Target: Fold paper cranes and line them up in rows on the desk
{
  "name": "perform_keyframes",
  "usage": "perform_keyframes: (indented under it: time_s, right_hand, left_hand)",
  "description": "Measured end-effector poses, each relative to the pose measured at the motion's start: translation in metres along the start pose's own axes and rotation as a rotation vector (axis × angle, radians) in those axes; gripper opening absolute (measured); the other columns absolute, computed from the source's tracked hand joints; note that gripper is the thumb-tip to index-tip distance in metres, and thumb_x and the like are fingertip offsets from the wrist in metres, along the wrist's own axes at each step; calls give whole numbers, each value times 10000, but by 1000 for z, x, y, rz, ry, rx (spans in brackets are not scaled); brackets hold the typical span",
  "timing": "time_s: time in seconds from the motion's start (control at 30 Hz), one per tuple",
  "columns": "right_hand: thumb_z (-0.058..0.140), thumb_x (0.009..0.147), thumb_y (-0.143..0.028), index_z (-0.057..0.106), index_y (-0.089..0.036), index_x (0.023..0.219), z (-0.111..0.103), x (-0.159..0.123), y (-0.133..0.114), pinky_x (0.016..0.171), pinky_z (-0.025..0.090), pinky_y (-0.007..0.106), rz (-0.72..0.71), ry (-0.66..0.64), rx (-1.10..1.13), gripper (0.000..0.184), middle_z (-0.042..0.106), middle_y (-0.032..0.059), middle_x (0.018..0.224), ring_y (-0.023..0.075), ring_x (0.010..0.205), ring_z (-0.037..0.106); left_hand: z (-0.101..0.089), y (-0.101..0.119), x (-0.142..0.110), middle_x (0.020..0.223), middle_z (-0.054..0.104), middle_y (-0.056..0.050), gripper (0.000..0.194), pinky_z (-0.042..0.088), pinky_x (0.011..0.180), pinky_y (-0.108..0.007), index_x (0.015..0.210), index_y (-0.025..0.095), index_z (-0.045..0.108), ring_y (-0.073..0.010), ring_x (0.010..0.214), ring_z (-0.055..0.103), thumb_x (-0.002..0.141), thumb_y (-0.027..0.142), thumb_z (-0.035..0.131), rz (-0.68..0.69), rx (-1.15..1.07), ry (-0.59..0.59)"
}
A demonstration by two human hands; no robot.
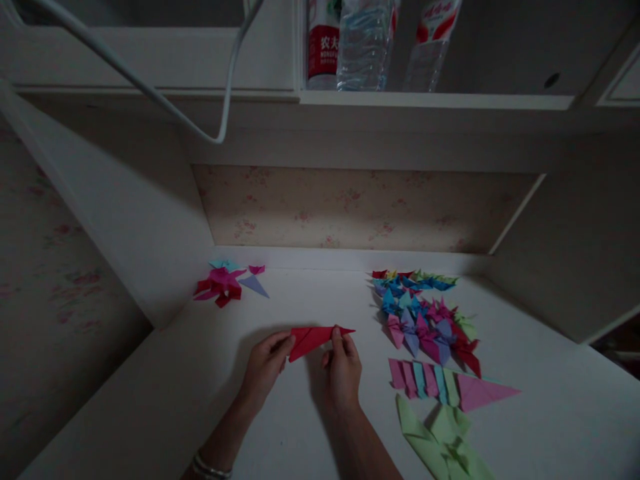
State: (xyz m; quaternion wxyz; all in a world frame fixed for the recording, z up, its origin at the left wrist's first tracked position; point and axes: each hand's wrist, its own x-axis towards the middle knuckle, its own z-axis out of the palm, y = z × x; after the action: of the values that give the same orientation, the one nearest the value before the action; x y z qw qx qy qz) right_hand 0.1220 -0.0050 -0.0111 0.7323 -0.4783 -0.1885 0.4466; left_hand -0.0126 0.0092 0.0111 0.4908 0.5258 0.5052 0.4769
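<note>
A piece of folded red paper [311, 339] is held up between both hands, over the middle of the white table. It is long and pointed, with its narrow tip toward the right. My left hand [267, 363] pinches the wide left end between thumb and fingers. My right hand [343, 365] is closed on the paper near the tip, thumb in front and fingers curled. The undersides of the fingers are partly hidden.
Rows of colourful folded paper cranes [425, 323] lie at the right. Before them lie a row of folded strips with a pink pointed piece [483, 392] and a large light green folded paper [445, 440]. A small paper pile [223, 283] lies at back left. Bottles [365, 50] stand on the shelf above.
</note>
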Motion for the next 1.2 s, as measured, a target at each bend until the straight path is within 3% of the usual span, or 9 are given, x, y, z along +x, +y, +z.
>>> perform_keyframes:
  time_s: [0.13,0.33,0.5,0.77,1.03,1.2]
  right_hand:
    - [656,762,-540,606,-160,784,1,-1,0,383,258,188,0,-9,27,384,475,-76,517,55,402,364]
    - [691,735,-505,607,-180,1059,0,2,-4,366,268,196,73,23,86,467,520,-76,531,67,371,390]
    - [675,740,-528,612,-176,907,-1,6,-6,358,277,194,55,75,91,395,560,-59,568,56,366,397]
    - [670,728,-562,604,-163,790,-3,9,-7,348,231,193,18,109,12,409,409,-97,411,68,351,358]
    - [689,727,-510,634,-176,880,-10,20,-3,370,298,193,-9,145,102,372,532,-71,573,56,385,398]
    - [688,737,-492,640,-174,932,-12,21,-1,379,302,184,-19,142,87,376,534,-69,587,53,399,393]
  left_hand:
    - [2,5,-1,414,398,77,442,247,419,-206,832,139,716,-87,406,351,664,546,673,-6,37,54]
    - [2,5,-1,435,512,30,373,286,418,-219,771,167,725,-127,432,444,637,513,696,51,56,108]
    - [0,-7,2,458,489,48,329,299,432,-205,777,160,711,-105,439,418,694,475,670,79,90,82]
    - [4,0,-1,446,454,57,375,289,429,-204,761,148,721,-99,440,391,661,507,688,59,90,89]
    - [5,-5,-2,425,422,66,422,271,432,-204,834,145,742,-89,424,363,678,533,682,24,50,39]
    - [2,-4,-1,434,411,67,398,251,438,-203,829,145,739,-86,437,351,696,515,677,7,39,28]
